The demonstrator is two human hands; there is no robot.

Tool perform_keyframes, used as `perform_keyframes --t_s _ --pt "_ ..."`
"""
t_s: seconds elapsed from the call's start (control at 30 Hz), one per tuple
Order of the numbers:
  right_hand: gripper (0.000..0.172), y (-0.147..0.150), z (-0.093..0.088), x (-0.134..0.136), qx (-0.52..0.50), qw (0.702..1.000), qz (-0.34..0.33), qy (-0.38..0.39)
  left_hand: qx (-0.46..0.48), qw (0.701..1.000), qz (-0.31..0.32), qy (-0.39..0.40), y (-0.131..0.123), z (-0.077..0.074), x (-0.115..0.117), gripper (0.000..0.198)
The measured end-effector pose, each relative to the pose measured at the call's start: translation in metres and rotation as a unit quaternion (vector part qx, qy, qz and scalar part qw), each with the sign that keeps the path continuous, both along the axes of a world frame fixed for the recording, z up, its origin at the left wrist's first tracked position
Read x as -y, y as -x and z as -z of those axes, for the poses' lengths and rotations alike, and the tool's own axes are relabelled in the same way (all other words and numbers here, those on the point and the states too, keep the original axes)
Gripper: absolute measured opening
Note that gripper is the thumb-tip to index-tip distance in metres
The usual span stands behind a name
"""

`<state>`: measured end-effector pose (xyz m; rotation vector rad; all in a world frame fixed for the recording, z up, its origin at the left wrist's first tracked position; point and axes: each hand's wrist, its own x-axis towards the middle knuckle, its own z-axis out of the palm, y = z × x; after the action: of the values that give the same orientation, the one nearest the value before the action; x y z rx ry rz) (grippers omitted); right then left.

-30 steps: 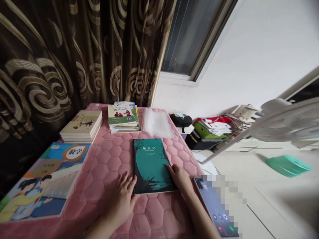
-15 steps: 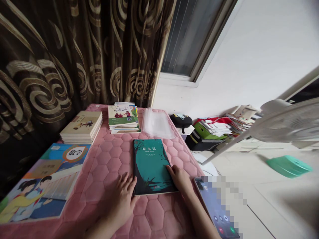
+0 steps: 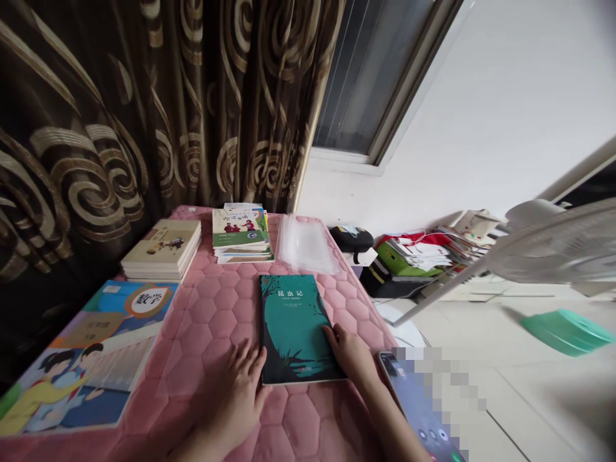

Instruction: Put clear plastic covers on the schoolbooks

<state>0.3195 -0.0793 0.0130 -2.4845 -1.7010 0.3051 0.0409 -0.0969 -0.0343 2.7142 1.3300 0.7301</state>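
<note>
A teal and black book (image 3: 296,327) lies closed, cover up, on the pink quilted surface. My left hand (image 3: 240,378) rests at its lower left edge, fingers spread on the quilting and thumb near the bottom corner. At the right edge, my right hand (image 3: 353,353) holds the book with its thumb on the cover; the other fingers are partly hidden. A phone (image 3: 418,410) with a lit screen, partly pixelated, lies beside my right forearm.
A large maths textbook (image 3: 91,359) lies at the left, below a stack of beige books (image 3: 161,250). Farther back are a pile of books (image 3: 243,231) and clear plastic sleeves (image 3: 308,244). A white fan (image 3: 553,244) stands at the right, near a green stool (image 3: 568,330).
The whole view has shifted slightly, so things appear a little lower and to the right. Both hands keep their places at the book's edges.
</note>
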Motion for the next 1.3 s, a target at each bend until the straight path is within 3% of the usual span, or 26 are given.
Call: perform_keyframes --t_s 0.3,0.5,0.57,0.7,0.87,1.03,1.13,1.3 --pt "0.038 -0.004 -0.008 0.000 0.021 0.999 -0.034 -0.005 -0.007 1.000 0.002 -0.007 0.000 0.001 0.001 0.053" --pt "0.022 -0.024 0.008 -0.017 -0.096 0.991 -0.043 -0.084 -0.009 1.000 -0.001 0.005 0.001 0.004 0.001 0.053" --pt "0.025 -0.029 0.012 -0.028 -0.149 0.984 -0.021 -0.096 -0.010 1.000 -0.001 0.008 0.001 0.004 0.001 0.053" --pt "0.032 -0.032 0.011 -0.050 -0.209 0.976 0.012 -0.057 -0.015 1.000 0.007 0.021 0.002 0.004 0.001 0.054" --pt "0.032 -0.028 0.000 -0.065 -0.180 0.984 -0.001 0.008 -0.009 0.999 0.009 0.039 0.011 -0.008 -0.002 0.063" --pt "0.025 -0.025 -0.012 -0.070 -0.191 0.980 -0.010 0.049 -0.003 0.990 -0.136 0.021 0.065 -0.031 -0.036 0.048" --pt "0.028 -0.025 -0.018 -0.072 -0.219 0.974 -0.001 0.061 -0.046 0.965 -0.251 0.056 0.106 -0.036 -0.061 0.048" --pt "0.033 -0.023 -0.023 -0.072 -0.295 0.952 0.011 0.078 -0.076 0.932 -0.314 0.163 0.134 -0.034 -0.083 0.052"
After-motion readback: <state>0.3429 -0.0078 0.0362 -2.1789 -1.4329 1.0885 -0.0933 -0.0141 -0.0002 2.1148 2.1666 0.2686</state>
